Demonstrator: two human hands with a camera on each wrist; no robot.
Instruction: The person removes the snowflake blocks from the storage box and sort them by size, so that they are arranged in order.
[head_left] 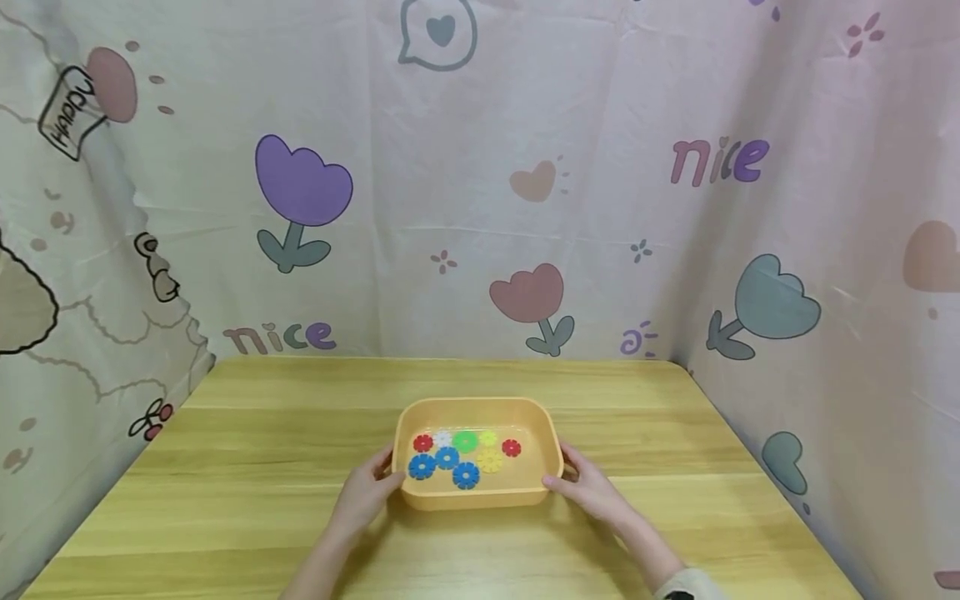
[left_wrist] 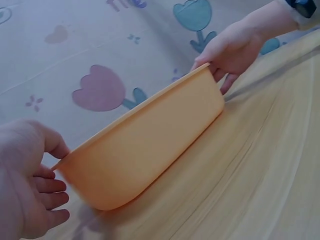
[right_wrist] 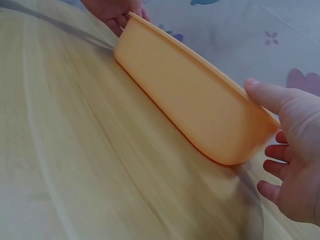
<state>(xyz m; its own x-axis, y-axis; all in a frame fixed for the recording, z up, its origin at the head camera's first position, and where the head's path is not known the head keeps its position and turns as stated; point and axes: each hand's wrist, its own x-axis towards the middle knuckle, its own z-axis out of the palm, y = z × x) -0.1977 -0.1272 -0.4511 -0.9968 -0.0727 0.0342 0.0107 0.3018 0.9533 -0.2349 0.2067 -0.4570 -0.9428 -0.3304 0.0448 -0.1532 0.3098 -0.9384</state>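
Observation:
A shallow yellow-orange plastic tray (head_left: 480, 500) sits near the middle of the table in the head view. Inside lie several notched plastic building discs: blue ones (head_left: 466, 476), red ones (head_left: 512, 448), yellow ones (head_left: 490, 459), a green one (head_left: 465, 442) and a white one (head_left: 443, 437). My left hand (head_left: 362, 493) grips the tray's left end, thumb at the rim. At the opposite end, my right hand (head_left: 594, 490) holds it the same way, its thumb (right_wrist: 267, 94) over the rim and the other fingers below. Both wrist views show the tray's outer wall (left_wrist: 145, 145) but hide the discs.
The wood-grain table (head_left: 300, 417) runs back to a pale curtain (head_left: 420, 167) printed with flowers and words. More of this curtain hangs along the left and right sides. A light sleeve (head_left: 692, 585) with something dark on it covers the right wrist.

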